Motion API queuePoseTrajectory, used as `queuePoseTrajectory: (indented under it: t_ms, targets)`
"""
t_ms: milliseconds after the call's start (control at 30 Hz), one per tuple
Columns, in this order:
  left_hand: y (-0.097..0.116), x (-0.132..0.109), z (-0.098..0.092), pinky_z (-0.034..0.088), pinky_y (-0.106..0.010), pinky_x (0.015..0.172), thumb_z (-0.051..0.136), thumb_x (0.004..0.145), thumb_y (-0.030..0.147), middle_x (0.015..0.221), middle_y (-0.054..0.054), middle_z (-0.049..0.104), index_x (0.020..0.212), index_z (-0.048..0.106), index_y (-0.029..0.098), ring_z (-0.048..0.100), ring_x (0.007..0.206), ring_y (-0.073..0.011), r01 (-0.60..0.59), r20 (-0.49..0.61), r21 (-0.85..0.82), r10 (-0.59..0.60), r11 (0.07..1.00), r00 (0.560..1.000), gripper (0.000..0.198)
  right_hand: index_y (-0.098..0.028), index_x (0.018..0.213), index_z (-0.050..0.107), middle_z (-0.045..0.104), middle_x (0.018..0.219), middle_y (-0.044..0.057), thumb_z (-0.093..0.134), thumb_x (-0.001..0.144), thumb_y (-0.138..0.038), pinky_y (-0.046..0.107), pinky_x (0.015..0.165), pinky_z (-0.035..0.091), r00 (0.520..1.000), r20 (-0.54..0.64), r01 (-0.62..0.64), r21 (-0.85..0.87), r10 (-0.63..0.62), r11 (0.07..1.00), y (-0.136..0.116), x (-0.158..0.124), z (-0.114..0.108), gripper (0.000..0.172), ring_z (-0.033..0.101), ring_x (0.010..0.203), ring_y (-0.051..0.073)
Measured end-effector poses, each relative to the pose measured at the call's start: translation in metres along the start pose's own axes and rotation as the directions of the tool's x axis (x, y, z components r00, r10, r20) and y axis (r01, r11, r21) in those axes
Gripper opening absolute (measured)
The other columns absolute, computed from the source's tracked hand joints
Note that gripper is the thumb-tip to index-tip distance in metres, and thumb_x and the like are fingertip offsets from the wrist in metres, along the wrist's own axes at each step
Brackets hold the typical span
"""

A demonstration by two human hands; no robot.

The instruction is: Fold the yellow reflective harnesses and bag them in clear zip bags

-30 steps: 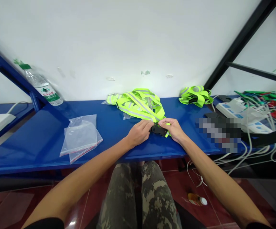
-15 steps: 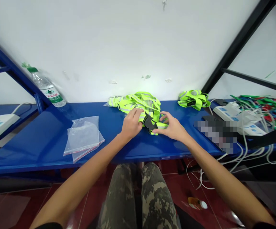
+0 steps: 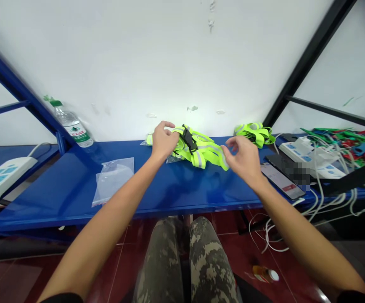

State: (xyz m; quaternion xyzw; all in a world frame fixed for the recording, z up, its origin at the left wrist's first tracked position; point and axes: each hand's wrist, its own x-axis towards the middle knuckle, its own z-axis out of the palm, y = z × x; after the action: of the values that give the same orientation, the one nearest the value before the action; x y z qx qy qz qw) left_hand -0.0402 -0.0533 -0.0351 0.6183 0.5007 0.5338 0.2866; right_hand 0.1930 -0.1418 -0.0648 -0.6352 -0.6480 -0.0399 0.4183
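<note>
A neon yellow-green reflective vest point(image 3: 203, 150) with silver stripes lies bunched on the blue metal shelf point(image 3: 59, 193). Its black plastic buckle point(image 3: 188, 139) sits on top. My left hand point(image 3: 163, 141) rests at the vest's left side, fingers curved and close to the buckle, with no clear grip. My right hand point(image 3: 242, 158) hovers beside the vest's right end, fingers loosely spread and holding nothing. A second folded bundle of the same reflective material point(image 3: 255, 134) lies farther right.
Clear zip bags point(image 3: 113, 179) lie left of my arm, and a plastic water bottle point(image 3: 73, 126) stands beyond them. On the right are a smartphone point(image 3: 281, 181), a power strip point(image 3: 308, 160), white cables point(image 3: 323, 198) and several colored items point(image 3: 346, 145).
My hands have let go of the buckle and moved apart. The vest and buckle now sit farther back and left on the shelf, with the buckle on top of the bunched vest.
</note>
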Motion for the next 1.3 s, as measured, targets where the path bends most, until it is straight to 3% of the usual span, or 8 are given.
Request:
queuePoseTrajectory:
  t_ms: [200, 367, 467, 600, 800, 967, 1167, 1300]
  targets:
    - [0.028, -0.006, 0.018, 0.033, -0.025, 0.052, 0.059, 0.077, 0.023, 0.055, 0.006, 0.047, 0.095, 0.053, 0.022, 0.049, 0.051, -0.0142, -0.054, -0.046, 0.163, 0.063, 0.985, 0.997, 0.019, -0.015, 0.112, 0.065, 0.071, 0.113, 0.014, 0.073, 0.073, -0.05, 0.039, 0.081, 0.053, 0.987, 0.148, -0.099, 0.273, 0.06, 0.957, -0.043, -0.025, 0.053, 0.053, 0.067, 0.097, 0.029]
    - [0.027, 0.009, -0.009, 0.041, -0.028, 0.061, 0.064, 0.071, 0.021, 0.071, 0.0, 0.057, 0.099, 0.059, 0.018, 0.057, 0.068, -0.0171, -0.111, 0.029, 0.354, 0.107, 0.929, 0.994, 0.029, -0.016, 0.092, 0.063, 0.069, 0.078, 0.004, 0.057, 0.067, -0.026, 0.031, 0.062, 0.049, 0.935, 0.327, -0.285, 0.462, 0.138, 0.84, -0.004, 0.006, 0.064, 0.027, 0.063, 0.069, 0.02]
    - [0.016, 0.024, -0.034, 0.045, -0.03, 0.069, 0.069, 0.065, 0.02, 0.094, -0.006, 0.065, 0.103, 0.065, 0.017, 0.06, 0.079, -0.0187, -0.235, 0.171, 0.47, 0.173, 0.851, 0.97, 0.039, -0.016, 0.094, 0.063, 0.067, 0.077, 0.003, 0.056, 0.063, -0.019, 0.031, 0.064, 0.048, 0.984, 0.133, -0.169, 0.46, 0.12, 0.872, 0.027, 0.032, 0.041, 0.032, 0.061, 0.067, 0.018]
    - [0.008, 0.041, -0.061, 0.049, -0.032, 0.073, 0.07, 0.064, 0.023, 0.1, -0.009, 0.071, 0.107, 0.069, 0.015, 0.066, 0.086, -0.0225, -0.291, 0.514, 0.457, 0.017, 0.841, 0.858, 0.044, -0.018, 0.086, 0.068, 0.069, 0.084, 0.005, 0.059, 0.064, -0.014, 0.034, 0.072, 0.051, 0.992, 0.011, -0.123, 0.376, 0.128, 0.918, 0.047, 0.06, 0.002, 0.024, 0.062, 0.075, 0.019]
    - [0.016, 0.052, -0.088, 0.054, -0.035, 0.074, 0.076, 0.067, 0.033, 0.096, -0.007, 0.074, 0.116, 0.071, 0.022, 0.07, 0.084, -0.0234, -0.033, 0.72, 0.326, -0.225, 0.945, 0.656, 0.05, -0.015, 0.074, 0.065, 0.056, 0.061, 0.0, 0.064, 0.062, -0.006, 0.027, 0.048, 0.043, 0.921, 0.11, -0.34, 0.693, 0.373, 0.636, 0.032, 0.086, -0.041, 0.015, 0.052, 0.048, 0.011]
    - [0.018, 0.06, -0.105, 0.055, -0.038, 0.079, 0.083, 0.066, 0.029, 0.097, -0.009, 0.071, 0.118, 0.071, 0.021, 0.069, 0.088, -0.0224, 0.142, 0.567, 0.166, -0.212, 0.976, 0.796, 0.054, -0.012, 0.073, 0.066, 0.054, 0.058, 0.001, 0.057, 0.057, 0.0, 0.022, 0.038, 0.019, 0.915, 0.12, -0.334, 0.763, 0.386, 0.554, 0.025, 0.098, -0.067, 0.022, 0.034, 0.039, 0.004]
    - [0.028, 0.064, -0.109, 0.057, -0.04, 0.083, 0.069, 0.072, 0.019, 0.099, -0.01, 0.069, 0.111, 0.071, 0.015, 0.068, 0.092, -0.0233, 0.128, 0.445, -0.076, -0.081, 0.989, 0.892, 0.04, -0.013, 0.07, 0.063, 0.062, 0.072, 0.005, 0.05, 0.054, 0.001, 0.023, 0.047, 0.033, 0.863, 0.326, -0.468, 0.802, 0.385, 0.371, 0.021, 0.103, -0.083, 0.025, 0.045, 0.052, 0.007]
    - [0.035, 0.066, -0.116, 0.055, -0.041, 0.072, 0.058, 0.062, 0.015, 0.084, -0.011, 0.065, 0.087, 0.073, 0.014, 0.066, 0.085, -0.0255, 0.124, 0.381, -0.014, -0.11, 0.992, 0.918, 0.03, -0.011, 0.068, 0.067, 0.061, 0.072, 0.006, 0.056, 0.07, -0.007, 0.028, 0.052, 0.031, 0.889, 0.4, -0.452, 0.682, 0.224, 0.575, 0.025, 0.098, -0.093, 0.012, 0.043, 0.057, 0.007]
